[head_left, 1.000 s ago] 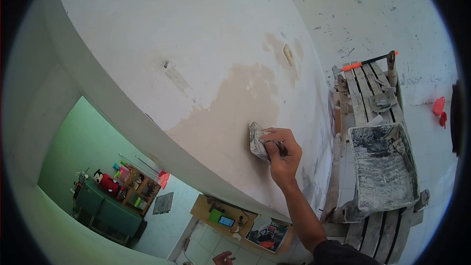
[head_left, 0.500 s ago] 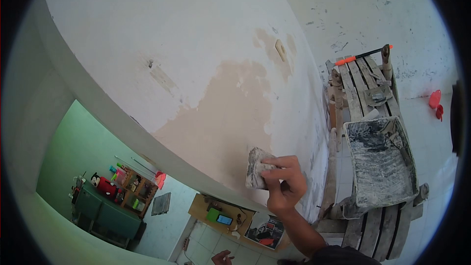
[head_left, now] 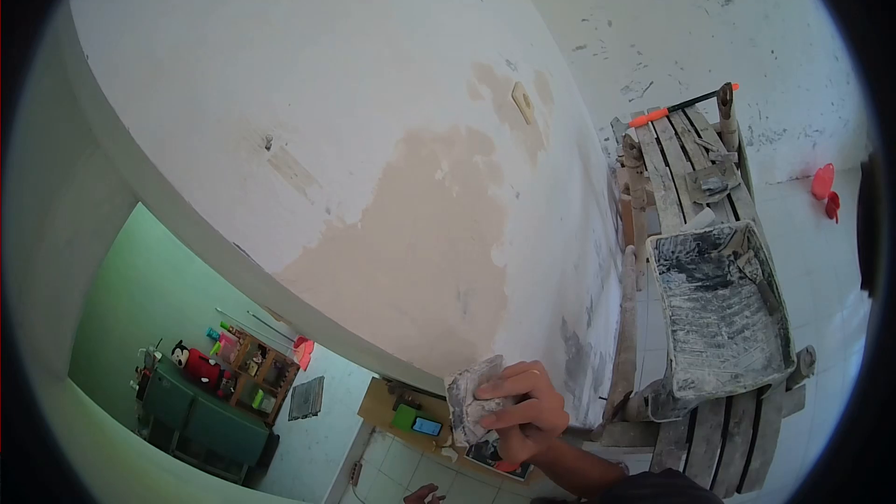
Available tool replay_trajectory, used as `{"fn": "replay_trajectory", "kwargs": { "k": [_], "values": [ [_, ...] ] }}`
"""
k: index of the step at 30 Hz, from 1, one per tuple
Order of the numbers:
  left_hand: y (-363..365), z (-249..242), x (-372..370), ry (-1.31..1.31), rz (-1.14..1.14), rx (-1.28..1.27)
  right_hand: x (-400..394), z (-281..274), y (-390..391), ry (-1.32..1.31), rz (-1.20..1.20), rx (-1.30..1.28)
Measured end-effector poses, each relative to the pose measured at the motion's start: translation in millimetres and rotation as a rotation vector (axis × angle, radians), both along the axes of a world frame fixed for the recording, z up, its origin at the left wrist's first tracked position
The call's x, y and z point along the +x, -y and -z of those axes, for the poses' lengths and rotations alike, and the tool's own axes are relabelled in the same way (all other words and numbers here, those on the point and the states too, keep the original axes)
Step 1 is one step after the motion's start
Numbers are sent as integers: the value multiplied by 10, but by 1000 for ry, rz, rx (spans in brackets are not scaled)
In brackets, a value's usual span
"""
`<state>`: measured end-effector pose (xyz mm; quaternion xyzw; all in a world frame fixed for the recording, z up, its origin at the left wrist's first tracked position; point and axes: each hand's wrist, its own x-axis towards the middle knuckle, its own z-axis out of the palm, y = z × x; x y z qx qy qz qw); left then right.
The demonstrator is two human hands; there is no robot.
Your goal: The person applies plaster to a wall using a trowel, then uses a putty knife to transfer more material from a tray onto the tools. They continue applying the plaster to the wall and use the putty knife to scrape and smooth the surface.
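My right hand [head_left: 527,411] grips a flat, squarish putty scraper [head_left: 474,399] caked with grey-white putty, fingers pressed on its face. It is at the lower edge of the white wall [head_left: 280,47], just below a large beige patch [head_left: 439,224]. My left hand [head_left: 425,495] shows only in part at the bottom edge, its fingers loosely bent and apart, with nothing visible in them. A small beige fitting [head_left: 522,103] sits on the wall within a smaller beige area.
To the right, a slatted wooden bench [head_left: 663,168] carries a putty-smeared tray [head_left: 686,383], a putty-covered plate [head_left: 713,183] and an orange-and-black-handled tool [head_left: 677,109]. A low wooden table [head_left: 378,406] with a phone [head_left: 427,426] stands below. Red plastic items [head_left: 822,182] lie on the floor.
My right hand has moved down and slightly left with the scraper, from the beige patch to the wall's lower edge. The view has shifted slightly.
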<state>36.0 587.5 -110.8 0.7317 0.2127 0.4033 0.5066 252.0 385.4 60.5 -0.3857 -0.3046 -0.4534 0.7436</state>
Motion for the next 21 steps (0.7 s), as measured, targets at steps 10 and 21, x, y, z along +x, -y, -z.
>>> {"fn": "replay_trajectory", "kwargs": {
  "k": [10, 21],
  "values": [
    [51, 19, 38, 41, 53, -27, 797, -282, -151, -286, 14, 20],
    [57, -12, 95, 18, 18, -23, -1, 6, 53, -317, -453, 359]
  ]
}}
